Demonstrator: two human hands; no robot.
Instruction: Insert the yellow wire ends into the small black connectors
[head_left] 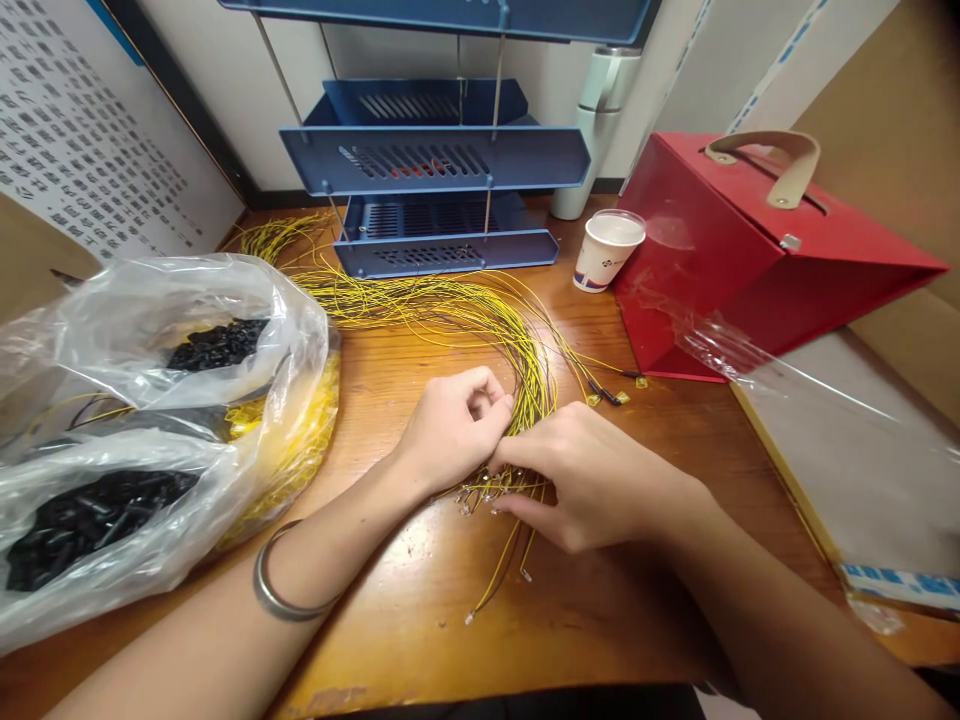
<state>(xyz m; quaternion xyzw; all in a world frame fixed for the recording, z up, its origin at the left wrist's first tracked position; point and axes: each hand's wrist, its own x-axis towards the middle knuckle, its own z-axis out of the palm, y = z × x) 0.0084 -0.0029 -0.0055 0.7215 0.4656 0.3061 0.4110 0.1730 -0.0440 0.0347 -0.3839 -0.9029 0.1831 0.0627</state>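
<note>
A long bundle of thin yellow and black wires (529, 350) curves across the wooden table and ends in small clear tips between my hands. Curled into a loose pinch, my left hand (457, 425) presses its fingertips against the bundle's left side; its exact hold is partly hidden. My right hand (592, 475) bends over the bundle's near end, thumb and forefinger closing around wires close to the clear tips (480, 490). Two or so wires stick out toward me, with a tip (470, 618) lying on the table. A metal bangle (274, 580) circles my left forearm.
Plastic bags (292, 300) with black pieces (97, 515) and yellow wire stand at left. Behind are a blue tiered rack (435, 165), a pale flask (592, 150) and a paper cup (606, 255). A red box (705, 240) sits at right, beside a cardboard-edged tray (787, 500).
</note>
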